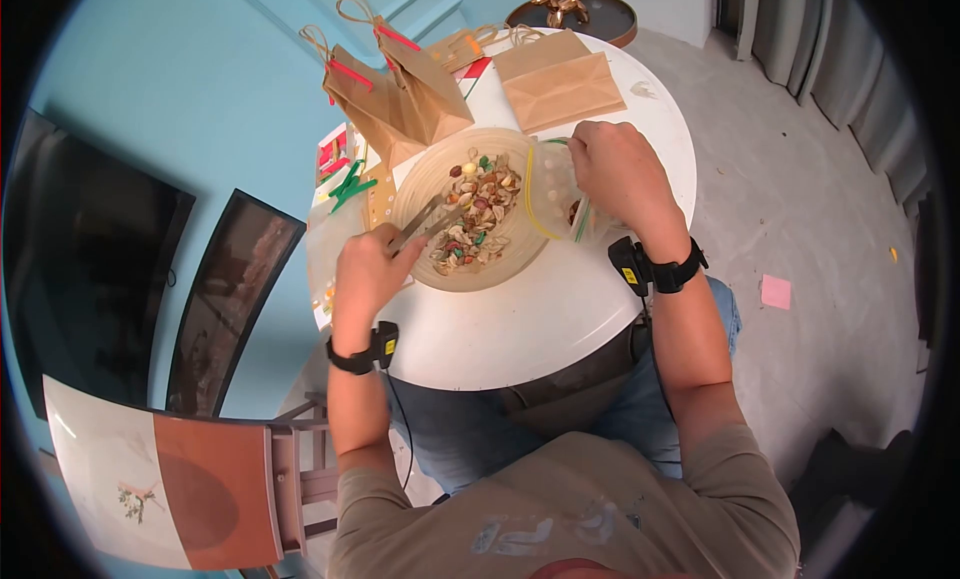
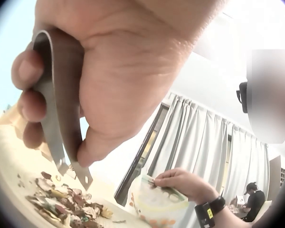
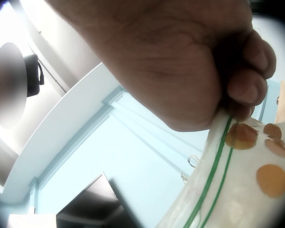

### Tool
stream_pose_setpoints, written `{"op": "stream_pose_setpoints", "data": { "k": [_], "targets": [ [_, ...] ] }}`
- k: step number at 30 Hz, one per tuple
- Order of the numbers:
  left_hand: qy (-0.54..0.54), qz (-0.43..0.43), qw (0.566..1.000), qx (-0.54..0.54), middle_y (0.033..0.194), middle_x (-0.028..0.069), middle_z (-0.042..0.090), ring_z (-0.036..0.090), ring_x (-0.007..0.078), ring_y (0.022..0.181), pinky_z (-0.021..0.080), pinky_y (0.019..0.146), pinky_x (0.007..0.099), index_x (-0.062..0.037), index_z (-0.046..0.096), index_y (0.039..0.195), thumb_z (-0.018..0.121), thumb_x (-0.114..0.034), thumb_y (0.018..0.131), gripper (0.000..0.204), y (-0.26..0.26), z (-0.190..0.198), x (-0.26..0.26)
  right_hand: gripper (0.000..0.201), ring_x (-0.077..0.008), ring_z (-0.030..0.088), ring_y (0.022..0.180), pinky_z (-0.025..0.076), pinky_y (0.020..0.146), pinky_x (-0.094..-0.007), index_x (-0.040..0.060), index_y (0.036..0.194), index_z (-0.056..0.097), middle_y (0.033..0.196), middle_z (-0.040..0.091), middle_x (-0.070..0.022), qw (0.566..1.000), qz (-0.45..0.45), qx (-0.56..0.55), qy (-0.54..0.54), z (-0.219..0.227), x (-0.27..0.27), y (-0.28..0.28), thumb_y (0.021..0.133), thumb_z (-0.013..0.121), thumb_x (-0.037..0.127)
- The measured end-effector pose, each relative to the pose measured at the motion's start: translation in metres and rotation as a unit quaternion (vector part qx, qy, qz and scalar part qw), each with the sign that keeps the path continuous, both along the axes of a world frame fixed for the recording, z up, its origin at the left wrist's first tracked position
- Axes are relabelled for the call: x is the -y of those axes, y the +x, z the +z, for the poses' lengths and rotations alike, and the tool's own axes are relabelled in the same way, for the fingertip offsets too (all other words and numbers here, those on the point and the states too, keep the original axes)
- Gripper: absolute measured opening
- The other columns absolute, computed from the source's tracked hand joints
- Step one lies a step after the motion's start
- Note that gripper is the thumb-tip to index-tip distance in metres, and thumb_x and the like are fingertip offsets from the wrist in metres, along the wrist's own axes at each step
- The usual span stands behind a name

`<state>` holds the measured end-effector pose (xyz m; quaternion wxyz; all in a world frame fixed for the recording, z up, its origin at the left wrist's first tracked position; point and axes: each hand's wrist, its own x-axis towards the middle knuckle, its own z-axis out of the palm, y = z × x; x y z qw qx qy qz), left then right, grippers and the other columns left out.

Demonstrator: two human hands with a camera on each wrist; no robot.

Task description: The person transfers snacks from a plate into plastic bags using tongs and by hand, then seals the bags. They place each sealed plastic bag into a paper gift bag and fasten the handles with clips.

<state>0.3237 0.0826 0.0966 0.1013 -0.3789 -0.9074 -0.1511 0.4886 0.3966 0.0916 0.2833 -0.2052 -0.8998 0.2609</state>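
My left hand grips metal tongs, whose tips stand slightly apart over a heap of mixed dried pieces in a round pale bowl. In the left wrist view nothing shows between the tips, which are just above the heap. At the bowl's right side my right hand pinches the top edge of a clear zip bag with orange dots, seen close in the right wrist view. A few dark pieces lie in the bag; its mouth faces the bowl.
Two upright paper bags stand behind the bowl, and a flat paper bag lies at the back right. Green-handled things lie left of the bowl. A round dark tray with a shiny figure is beyond the white table.
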Motion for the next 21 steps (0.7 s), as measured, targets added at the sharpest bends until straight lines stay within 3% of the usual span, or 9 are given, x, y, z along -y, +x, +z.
{"op": "stream_pose_setpoints", "data": {
  "k": [2,4,8,10,16,21],
  "targets": [
    [-0.026,0.021,0.997,0.064,0.078,0.0293,0.073,0.074,0.0446,0.071,0.058,0.067,0.0481,0.0044,0.081,0.095,0.088,-0.036,0.094,0.041,0.01,0.021,0.013,0.025,-0.05,0.075,0.082,0.06,0.082,-0.0553,-0.0093,0.088,0.076,0.086,0.073,-0.0336,1.0,0.001,0.005,-0.003,0.0,0.001,0.0,0.101,0.065,0.009],
    [-0.066,-0.031,0.984,0.163,0.077,0.028,0.073,0.073,0.044,0.069,0.058,0.067,0.0472,0.0033,0.082,0.096,0.088,-0.035,0.093,0.039,0.009,0.026,0.027,0.025,-0.05,0.075,0.082,0.06,0.082,-0.0554,-0.0093,0.087,0.075,0.086,0.073,-0.0337,1.0,0.001,0.009,-0.007,-0.002,0.001,-0.002,0.101,0.065,0.009],
    [-0.009,-0.104,0.983,0.15,0.076,0.0278,0.072,0.072,0.0455,0.069,0.057,0.067,0.0485,0.0025,0.08,0.092,0.089,-0.034,0.093,0.037,0.011,-0.001,0.023,0.025,-0.0499,0.075,0.083,0.06,0.082,-0.0556,-0.009,0.087,0.075,0.087,0.073,-0.0335,1.0,0.001,0.013,-0.006,-0.006,0.001,-0.005,0.101,0.065,0.009],
    [-0.067,-0.067,0.996,-0.003,0.076,0.028,0.072,0.073,0.0475,0.072,0.058,0.068,0.0506,0.0025,0.077,0.088,0.089,-0.033,0.092,0.038,0.007,-0.007,0.011,0.025,-0.0499,0.075,0.083,0.06,0.082,-0.0556,-0.0089,0.088,0.075,0.087,0.073,-0.0334,1.0,-0.001,0.018,-0.003,-0.004,0.0,-0.004,0.101,0.065,0.01],
    [-0.029,-0.044,0.999,-0.001,0.08,0.0302,0.072,0.075,0.05,0.082,0.059,0.073,0.0531,0.0033,0.076,0.087,0.086,-0.036,0.095,0.042,-0.018,0.006,-0.032,0.026,-0.0494,0.075,0.086,0.059,0.083,-0.0555,-0.0081,0.091,0.076,0.088,0.074,-0.0323,0.999,-0.003,0.033,-0.015,0.001,0.001,-0.001,0.103,0.065,0.012],
    [-0.041,0.001,0.999,0.01,0.085,0.0308,0.075,0.076,0.0507,0.087,0.061,0.078,0.0539,0.0047,0.079,0.092,0.082,-0.044,0.096,0.049,-0.087,-0.007,-0.089,0.026,-0.0496,0.074,0.085,0.059,0.083,-0.0553,-0.0076,0.092,0.076,0.089,0.074,-0.032,0.999,-0.004,0.035,-0.007,-0.001,0.001,-0.005,0.104,0.067,0.013]
  ]
}}
